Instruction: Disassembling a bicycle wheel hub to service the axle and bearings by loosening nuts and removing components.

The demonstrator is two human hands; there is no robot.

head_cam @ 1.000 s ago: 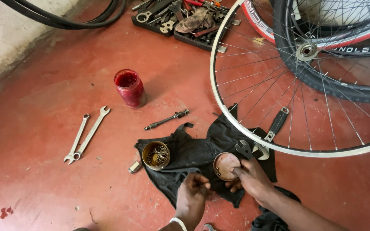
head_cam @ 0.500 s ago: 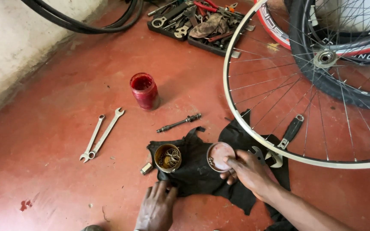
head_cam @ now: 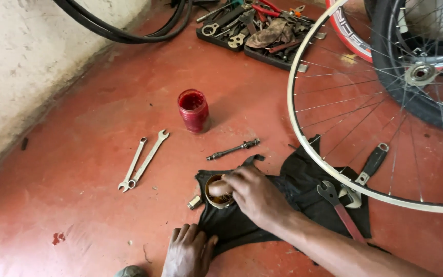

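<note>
Left hand [head_cam: 188,251] spread flat on smooth red floor [head_cam: 78,205], pinning crumpled black cloth [head_cam: 293,190]. Just beyond, right hand [head_cam: 252,192] with fingers curled, dipping into round metal tin [head_cam: 216,194] on cloth. Farther off, ridged steel axle [head_cam: 233,149], glossy red jar [head_cam: 193,110], paired wrenches [head_cam: 142,160].

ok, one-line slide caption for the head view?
Right hand reaching into small tin on black cloth; left hand flat on floor.

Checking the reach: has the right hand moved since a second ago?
Yes. The right hand has moved left across the black cloth, from the cloth's right side onto the small tin.
</note>
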